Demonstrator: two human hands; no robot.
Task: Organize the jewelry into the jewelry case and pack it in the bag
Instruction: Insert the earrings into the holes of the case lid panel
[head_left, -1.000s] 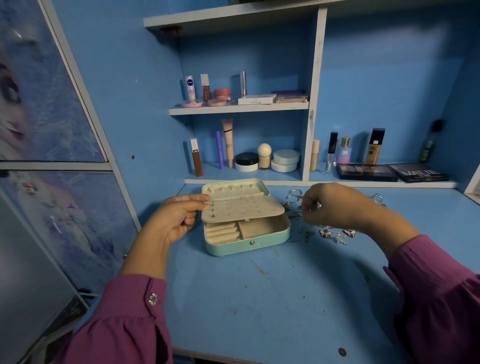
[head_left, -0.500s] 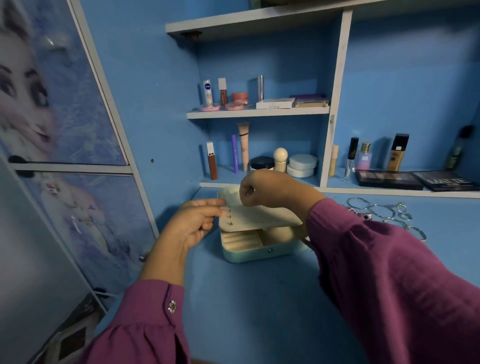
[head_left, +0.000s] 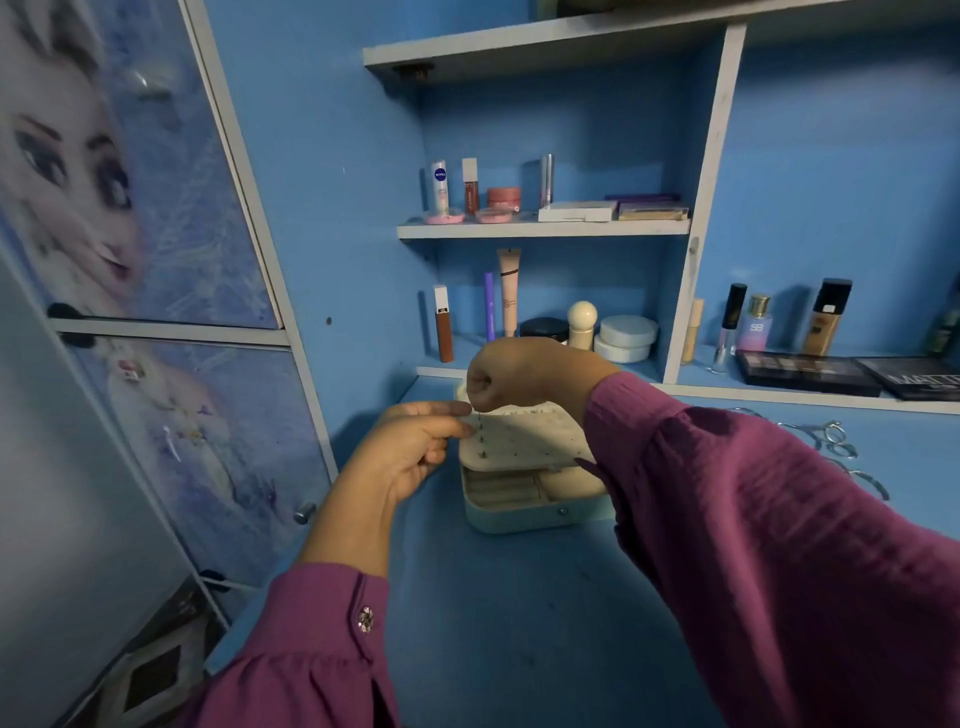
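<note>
Right hand (head_left: 511, 371) moved over case (head_left: 524, 499); pinched item possibly earring.

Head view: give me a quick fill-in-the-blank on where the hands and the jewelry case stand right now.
1. The mint jewelry case sits on the blue desk with its lid ____.
2. The right hand reaches across and pinches above the ____ corner of the perforated earring panel.
3. The left hand touches the panel's ____ edge.
4. Loose bangles lie on the desk to the ____ of the case.

Missing words: open; back left; left; right
</note>
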